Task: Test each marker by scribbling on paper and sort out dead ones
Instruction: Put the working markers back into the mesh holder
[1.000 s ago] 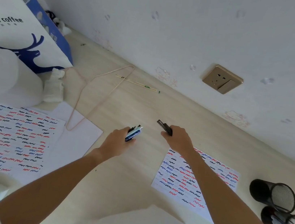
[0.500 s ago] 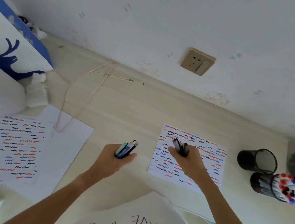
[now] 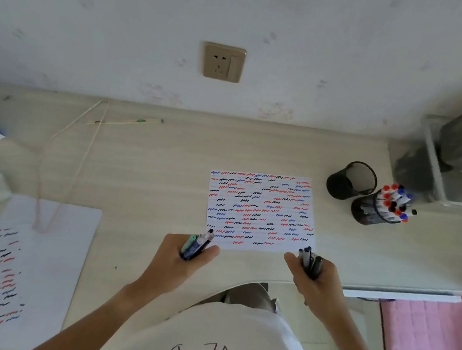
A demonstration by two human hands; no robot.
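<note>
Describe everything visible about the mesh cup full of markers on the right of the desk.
The full mesh pen cup is a dark, round holder standing on the pale desk, right of the scribbled paper. It looks tilted in this wide view. Markers with red, blue and black caps fill it. An empty mesh cup stands right beside it; contact is unclear.

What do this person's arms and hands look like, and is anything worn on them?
Both forearms are bare up to the frame's edge: no sleeves, gloves, watch or rings show on the left hand or right hand. Below them is a white T-shirt printed "BRAVE DOG" in black.
</note>
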